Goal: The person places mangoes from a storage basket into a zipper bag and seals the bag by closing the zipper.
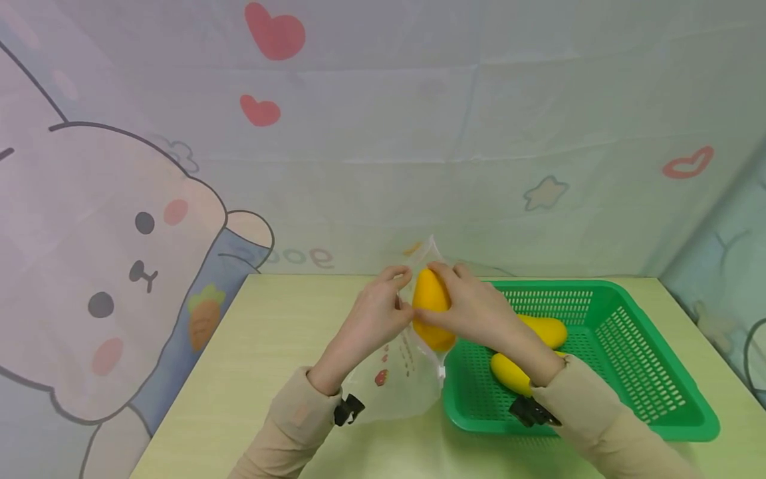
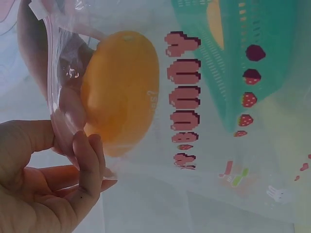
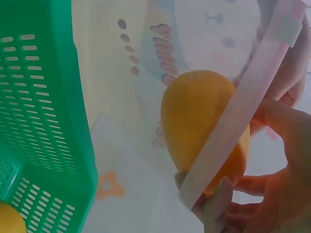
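The mango (image 1: 429, 289) is sitting partly inside the mouth of the clear bag (image 1: 389, 399), near the middle of the head view; the bag is hanging from it toward 7 o'clock, and the slider (image 1: 441, 371) is resting at about 6 o'clock from the fruit, probably pushed there so that the mouth is staying wide; the green basket (image 1: 616, 432) is standing on the table (image 1: 281, 332) at about 4 o'clock from the mango, I think for easy reach of the right arm, and two more mangoes (image 1: 547, 330) (image 1: 509, 374) are lying in its 9 o'clock half; at 9 o'clock of the mango the left hand (image 1: 380, 306) is pinching the bag's edge, its thumb and fingers nearly meeting, seemingly for holding the thin film apart; at 3 o'clock the right hand (image 1: 469, 299) is gripping the mango, its thumb and fingers curving round it and spreading only as wide as the fruit, perhaps because such a smooth, round thing is needing support from both sides; the two hands are working close together, with the mango between them.
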Action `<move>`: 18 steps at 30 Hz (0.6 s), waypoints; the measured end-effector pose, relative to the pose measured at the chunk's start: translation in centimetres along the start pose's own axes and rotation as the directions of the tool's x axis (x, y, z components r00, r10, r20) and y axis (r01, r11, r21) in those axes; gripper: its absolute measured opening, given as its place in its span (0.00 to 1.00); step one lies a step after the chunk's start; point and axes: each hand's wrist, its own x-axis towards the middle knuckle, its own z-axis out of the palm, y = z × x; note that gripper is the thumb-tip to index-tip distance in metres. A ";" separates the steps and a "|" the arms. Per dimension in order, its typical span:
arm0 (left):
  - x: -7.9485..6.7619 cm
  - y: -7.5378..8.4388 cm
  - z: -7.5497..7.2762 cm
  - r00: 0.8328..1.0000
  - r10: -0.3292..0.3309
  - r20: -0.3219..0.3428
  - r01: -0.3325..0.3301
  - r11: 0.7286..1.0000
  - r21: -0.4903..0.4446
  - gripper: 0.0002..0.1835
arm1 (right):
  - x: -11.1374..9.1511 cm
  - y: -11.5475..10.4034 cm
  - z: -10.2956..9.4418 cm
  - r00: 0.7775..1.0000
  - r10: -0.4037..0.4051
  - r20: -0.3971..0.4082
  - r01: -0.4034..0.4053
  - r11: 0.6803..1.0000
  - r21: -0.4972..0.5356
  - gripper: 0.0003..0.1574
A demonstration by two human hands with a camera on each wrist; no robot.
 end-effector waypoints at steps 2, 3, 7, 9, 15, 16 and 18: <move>0.0 0.0 0.0 1.000 0.001 -0.010 -0.001 1.000 -0.011 0.30 | 0.0 0.1 0.0 1.000 -0.006 0.002 0.006 1.000 -0.005 0.49; 0.0 0.0 -0.1 1.000 0.004 -0.015 -0.004 1.000 -0.018 0.29 | 0.0 0.1 -0.1 1.000 -0.007 0.004 0.007 1.000 -0.006 0.49; 0.1 0.2 -0.1 1.000 0.023 -0.019 -0.024 0.999 -0.040 0.28 | -0.1 0.3 -0.3 0.999 -0.024 -0.027 0.023 1.000 -0.020 0.45; 0.1 0.2 -0.1 1.000 0.027 -0.005 -0.027 0.999 -0.047 0.28 | -0.1 0.5 -0.4 0.998 -0.031 -0.046 0.030 0.999 -0.020 0.43; 0.0 0.1 -0.7 1.000 -0.027 -0.004 0.026 0.998 -0.055 0.29 | -0.9 1.1 -1.2 0.996 -0.044 -0.072 0.045 0.999 0.019 0.36; 0.0 0.1 -0.9 0.999 -0.035 -0.009 0.035 0.998 -0.056 0.29 | -1.1 1.2 -1.4 0.996 -0.043 -0.074 0.045 0.999 0.024 0.35; 0.1 -0.1 -1.2 0.999 -0.047 -0.015 0.046 0.998 -0.050 0.29 | -1.3 1.6 -1.7 0.996 -0.044 -0.082 0.047 0.999 0.027 0.33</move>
